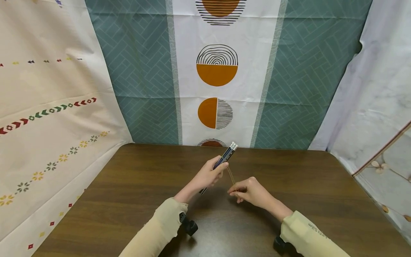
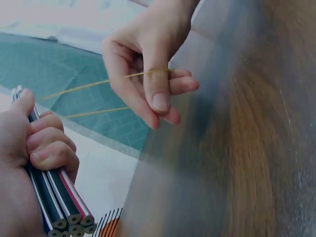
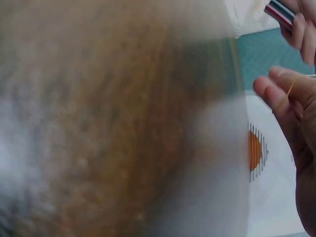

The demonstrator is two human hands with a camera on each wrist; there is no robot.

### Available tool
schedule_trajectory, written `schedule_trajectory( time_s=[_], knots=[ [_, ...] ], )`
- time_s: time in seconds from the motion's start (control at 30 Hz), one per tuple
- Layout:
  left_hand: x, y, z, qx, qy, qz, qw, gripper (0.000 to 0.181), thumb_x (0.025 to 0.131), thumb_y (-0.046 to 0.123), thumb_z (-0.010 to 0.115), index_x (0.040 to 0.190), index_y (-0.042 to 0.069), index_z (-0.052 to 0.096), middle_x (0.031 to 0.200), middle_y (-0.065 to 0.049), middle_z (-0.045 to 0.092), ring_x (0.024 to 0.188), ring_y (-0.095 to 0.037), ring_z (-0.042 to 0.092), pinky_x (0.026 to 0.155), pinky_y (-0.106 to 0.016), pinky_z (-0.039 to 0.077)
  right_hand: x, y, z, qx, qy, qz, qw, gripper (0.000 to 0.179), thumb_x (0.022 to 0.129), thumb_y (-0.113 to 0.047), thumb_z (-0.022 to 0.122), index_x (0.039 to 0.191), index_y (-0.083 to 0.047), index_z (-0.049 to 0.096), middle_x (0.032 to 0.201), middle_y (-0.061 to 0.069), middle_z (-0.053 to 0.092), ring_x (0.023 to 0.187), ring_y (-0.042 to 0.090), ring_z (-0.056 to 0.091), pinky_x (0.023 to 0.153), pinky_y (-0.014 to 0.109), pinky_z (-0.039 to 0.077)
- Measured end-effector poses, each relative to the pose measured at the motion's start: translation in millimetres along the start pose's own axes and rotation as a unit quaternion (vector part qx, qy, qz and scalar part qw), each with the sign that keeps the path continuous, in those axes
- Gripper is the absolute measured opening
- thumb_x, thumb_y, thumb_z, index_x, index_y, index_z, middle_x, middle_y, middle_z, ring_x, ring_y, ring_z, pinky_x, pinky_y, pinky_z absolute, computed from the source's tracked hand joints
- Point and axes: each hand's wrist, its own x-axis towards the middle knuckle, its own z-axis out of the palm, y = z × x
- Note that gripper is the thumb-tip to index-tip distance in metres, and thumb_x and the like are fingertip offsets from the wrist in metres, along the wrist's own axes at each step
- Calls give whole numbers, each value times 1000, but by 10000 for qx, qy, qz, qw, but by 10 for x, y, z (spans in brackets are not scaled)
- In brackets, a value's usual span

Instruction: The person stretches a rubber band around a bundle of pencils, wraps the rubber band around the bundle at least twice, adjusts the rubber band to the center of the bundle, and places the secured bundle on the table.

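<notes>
Above the table, my left hand [image 1: 210, 173] grips a bundle of several pencils [image 1: 228, 152], dark with pale stripes. The bundle slants up to the right in the head view. In the left wrist view, flat unsharpened ends of the pencils [image 2: 74, 218] show below the curled fingers. A thin tan rubber band [image 1: 231, 175] stretches in two strands from the bundle to my right hand [image 1: 252, 192]. Seen from the left wrist, the rubber band [image 2: 89, 87] passes across the right thumb, with the fingers bent behind it. The left fingers hide where it meets the pencils.
Both hands are over a brown wooden table [image 1: 128, 200]. A green and white patterned cloth [image 1: 144, 89] hangs behind its far edge, with more patterned cloth on both sides. Dark cameras, like the left one [image 1: 189, 225], sit at each wrist by the sleeves.
</notes>
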Motion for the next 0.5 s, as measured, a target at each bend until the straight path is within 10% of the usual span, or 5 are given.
schedule_trajectory(
  time_s=[0.3,0.4,0.5],
  knots=[
    [18,-103,31,304,897,-393,9947,30,104,36,49,98,6,49,61,0,40,42,-11,32,39,-23,30,22,-188,-118,2051,60,551,9772,18,91,-12,70,102,1,75,86,4,77,65,18,71,61,37,59],
    [35,-141,73,544,1104,-344,9918,30,104,37,50,98,7,52,60,1,41,44,-10,35,41,-23,32,58,-294,-132,3425,652,655,9350,20,95,-4,62,110,-6,75,90,-1,78,71,10,71,67,30,60],
    [49,-163,124,922,1291,-88,9873,31,104,36,50,95,7,54,61,2,42,49,-9,39,45,-23,34,119,-406,-126,5018,1402,755,8502,30,101,-4,52,118,-17,73,98,-3,78,79,4,72,74,18,57]
  ],
)
